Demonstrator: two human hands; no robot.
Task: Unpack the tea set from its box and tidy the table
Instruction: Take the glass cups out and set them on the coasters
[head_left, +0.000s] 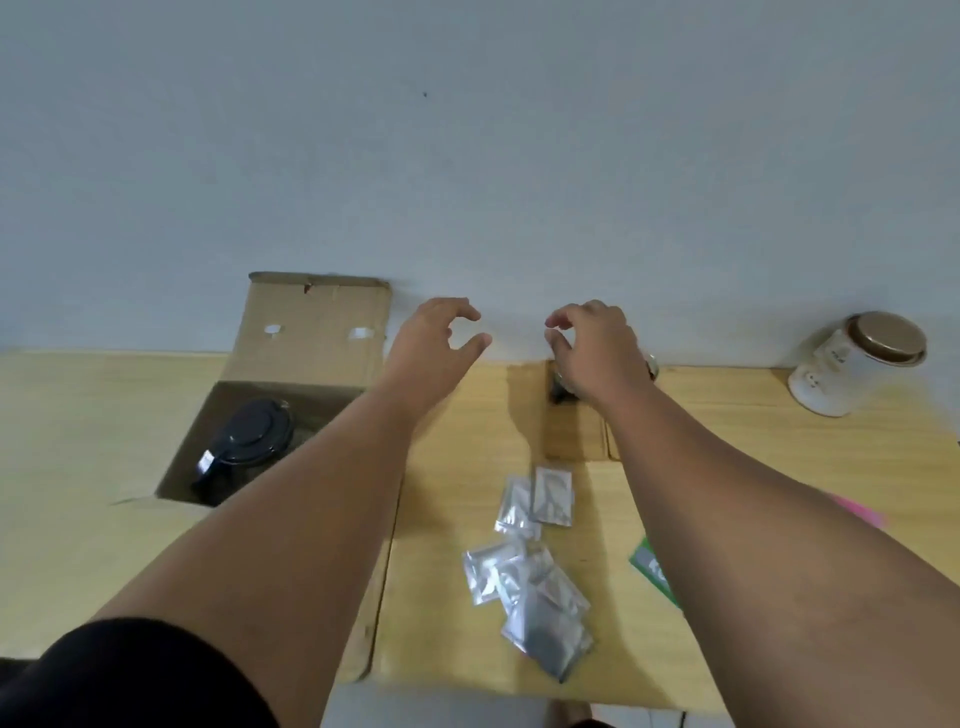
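Fingers (464, 307) of left hand (436, 345) loosely curled, empty; right hand (597, 353) half-curled over dark object (561, 393), grip unclear.

Your table (78, 415) is pale yellow wood with a faint straight grain. The box (311, 332) is plain brown cardboard, its raised flap broken by two whitish cut-outs. The pot (254, 436) is glossy black, with grey highlights on its top. The sachets (535, 571) are shiny silver foil, some with darker grey patches. The jar (826, 384) is white with faint markings too small to read, and its lid (885, 335) is bronze-gold. The packet (652, 569) is green with white print. The wall (467, 156) is pale grey-white with one dark speck. Your sleeve (130, 675) is black.
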